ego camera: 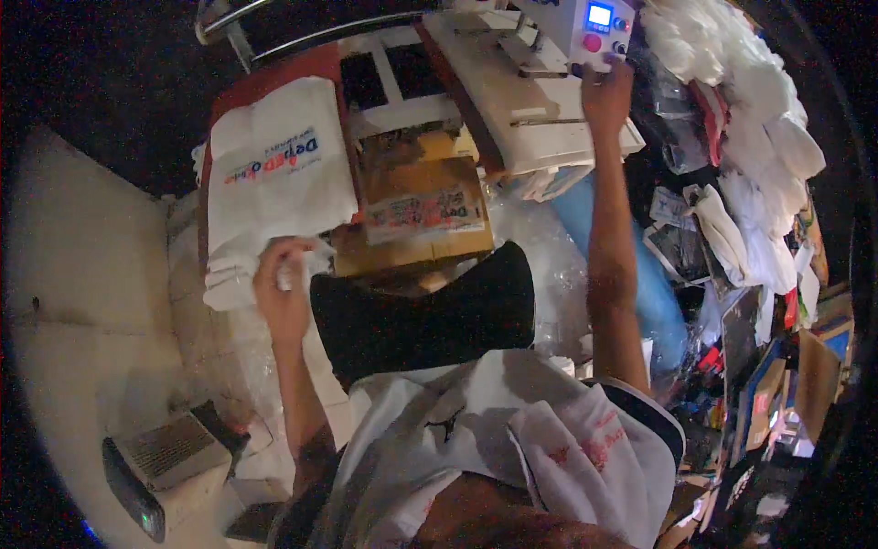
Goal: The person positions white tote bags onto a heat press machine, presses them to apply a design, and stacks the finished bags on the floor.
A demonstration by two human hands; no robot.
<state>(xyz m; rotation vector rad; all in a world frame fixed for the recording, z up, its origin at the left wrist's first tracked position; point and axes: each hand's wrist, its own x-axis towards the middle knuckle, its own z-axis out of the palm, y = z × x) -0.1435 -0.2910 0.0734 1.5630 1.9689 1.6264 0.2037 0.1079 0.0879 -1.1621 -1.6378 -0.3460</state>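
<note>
My right hand [607, 92] reaches up to the lower edge of a white control box [575, 24] with a lit screen, a red button and knobs; the fingertips are partly hidden, so I cannot tell their grip. My left hand [285, 274] is raised with bent fingers beside the near edge of a stack of white folded cloths [274, 151]. The top cloth bears printed writing. Whitish material shows by the left fingers, but whether they hold it is unclear. A cardboard box [425, 237] with a printed plastic piece lies to the right of the stack.
A pale flat machine bed [507, 89] stands beyond the cardboard box. Bundles of white fabric [761, 137] are heaped at the right. A blue roll [624, 274] lies beside my right forearm. Metal rails [309, 41] run across the back. A pale cabinet or box [171, 473] stands at the lower left.
</note>
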